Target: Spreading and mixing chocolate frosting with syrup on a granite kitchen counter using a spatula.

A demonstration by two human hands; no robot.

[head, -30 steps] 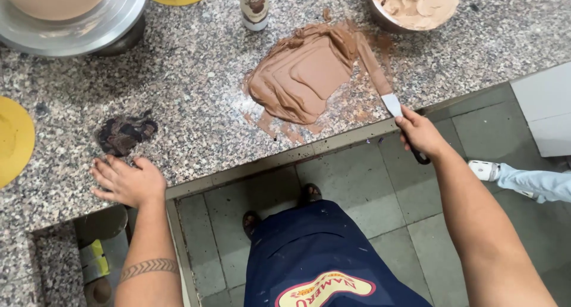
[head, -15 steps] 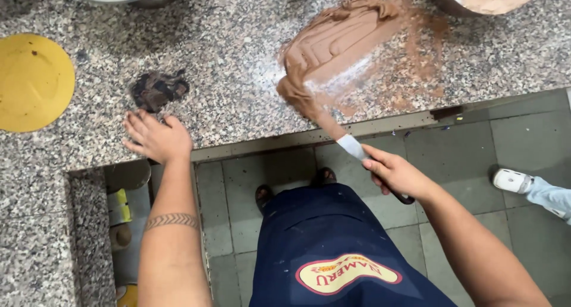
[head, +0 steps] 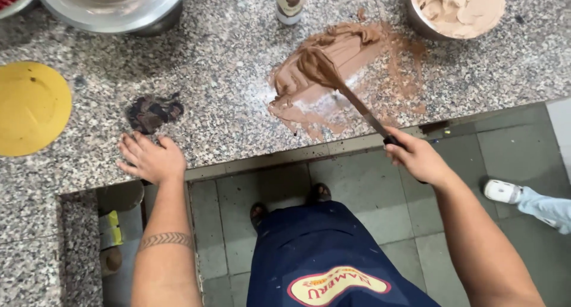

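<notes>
Two hands: both bare, both the person's own, seen from above at the near edge of a speckled granite worktop [head: 226, 75].
Right hand [head: 419, 159]: closed in a grip around the dark handle of a palette knife [head: 351, 102], held just off the worktop's edge, over the tiled floor.
Palette knife: long narrow blade slanting up and to the left from the fist; its far end is loaded with a lump of brown paste and sits over the spread.
Chocolate paste [head: 333, 69]: a thick light-brown mass smeared across the worktop, heaped at the far side, thin and streaky towards the near edge, with a pale scraped patch of stone showing beside the blade.
Left hand [head: 151, 158]: open, fingers spread, palm down flat on the worktop near its edge; it holds nothing.
Dark chocolate bits [head: 153, 112]: a small dark pile just beyond the left fingertips, close but apart from them.
Yellow disc [head: 30, 108]: flat and round, lying at the far left, well apart from the paste.
Metal bowl [head: 113, 7]: large, at the top left, partly cut off by the frame.
Second bowl [head: 455, 10]: top right, filled with pale beige cream, just beyond the spread.
Bottle [head: 290, 2]: stands upright between the two bowls, only its lower part in view.
Apron [head: 327, 259]: dark blue, below the worktop's edge.
</notes>
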